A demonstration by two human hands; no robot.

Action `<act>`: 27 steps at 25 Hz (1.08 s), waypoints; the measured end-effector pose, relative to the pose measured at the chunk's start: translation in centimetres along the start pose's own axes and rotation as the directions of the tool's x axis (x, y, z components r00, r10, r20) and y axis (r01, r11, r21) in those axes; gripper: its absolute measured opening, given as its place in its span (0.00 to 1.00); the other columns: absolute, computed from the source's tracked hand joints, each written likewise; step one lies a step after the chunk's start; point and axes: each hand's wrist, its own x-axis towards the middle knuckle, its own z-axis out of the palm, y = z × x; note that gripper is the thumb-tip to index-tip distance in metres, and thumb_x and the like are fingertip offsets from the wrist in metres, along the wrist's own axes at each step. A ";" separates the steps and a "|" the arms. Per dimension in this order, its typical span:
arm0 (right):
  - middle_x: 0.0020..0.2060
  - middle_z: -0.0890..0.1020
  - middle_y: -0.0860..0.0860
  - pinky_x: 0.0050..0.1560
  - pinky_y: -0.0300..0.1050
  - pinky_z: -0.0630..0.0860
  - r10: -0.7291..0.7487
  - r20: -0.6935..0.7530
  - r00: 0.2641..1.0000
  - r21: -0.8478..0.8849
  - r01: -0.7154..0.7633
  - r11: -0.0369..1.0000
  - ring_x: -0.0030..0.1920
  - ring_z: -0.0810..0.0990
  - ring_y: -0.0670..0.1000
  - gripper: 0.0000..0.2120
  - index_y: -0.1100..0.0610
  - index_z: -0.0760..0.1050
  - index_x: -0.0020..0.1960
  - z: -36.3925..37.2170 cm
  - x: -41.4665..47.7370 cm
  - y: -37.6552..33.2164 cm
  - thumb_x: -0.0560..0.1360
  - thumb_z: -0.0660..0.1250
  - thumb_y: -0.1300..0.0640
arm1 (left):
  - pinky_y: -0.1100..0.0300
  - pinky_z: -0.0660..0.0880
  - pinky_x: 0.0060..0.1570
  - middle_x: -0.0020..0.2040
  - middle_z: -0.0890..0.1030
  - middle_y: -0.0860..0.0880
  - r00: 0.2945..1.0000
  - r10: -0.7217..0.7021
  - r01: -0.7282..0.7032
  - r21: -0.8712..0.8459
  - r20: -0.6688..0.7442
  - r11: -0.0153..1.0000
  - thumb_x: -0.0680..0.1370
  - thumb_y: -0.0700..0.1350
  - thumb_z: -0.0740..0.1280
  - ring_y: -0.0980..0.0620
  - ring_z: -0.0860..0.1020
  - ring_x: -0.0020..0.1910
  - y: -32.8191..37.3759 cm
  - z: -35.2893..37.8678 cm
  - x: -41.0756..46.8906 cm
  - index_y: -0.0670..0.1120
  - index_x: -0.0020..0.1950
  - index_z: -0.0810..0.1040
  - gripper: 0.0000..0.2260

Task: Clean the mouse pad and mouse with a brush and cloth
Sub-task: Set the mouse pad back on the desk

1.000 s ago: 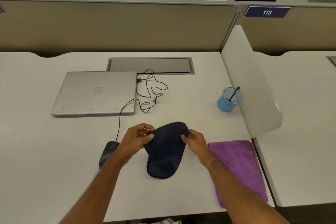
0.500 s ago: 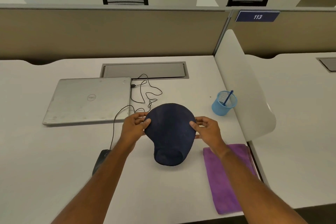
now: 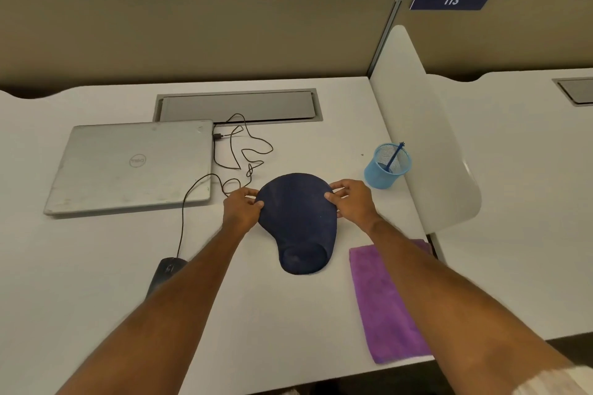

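A dark blue mouse pad [image 3: 298,221] with a raised wrist rest lies flat on the white desk [image 3: 96,266]. My left hand [image 3: 241,210] pinches its left edge, and my right hand [image 3: 351,200] pinches its right edge, thumbs on top. A black wired mouse [image 3: 165,271] sits left of the pad, partly hidden by my left forearm. A purple cloth [image 3: 385,301] lies to the right, partly under my right forearm. A blue brush [image 3: 394,155] stands in a blue mesh cup [image 3: 383,170].
A shut silver laptop [image 3: 131,167] lies at the back left, with the mouse cable [image 3: 237,154] looped beside it. A grey cable hatch [image 3: 237,106] sits behind. A white divider [image 3: 423,138] bounds the desk on the right; a beige partition stands behind.
The mouse pad, bent and lifted in both hands a second ago, now lies flat and further back on the desk. Both hands still pinch its edges.
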 end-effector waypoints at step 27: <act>0.79 0.40 0.55 0.76 0.60 0.45 -0.236 0.297 0.925 -0.681 0.379 0.627 0.79 0.41 0.55 0.44 0.55 0.37 0.79 5.9 -6.2 5.1 0.71 0.30 0.29 | 0.46 0.55 0.76 0.81 0.50 0.46 0.910 0.387 -0.383 0.655 0.147 0.652 0.84 0.53 0.53 0.46 0.51 0.79 -7.5 5.0 -6.6 0.43 0.80 0.48 0.29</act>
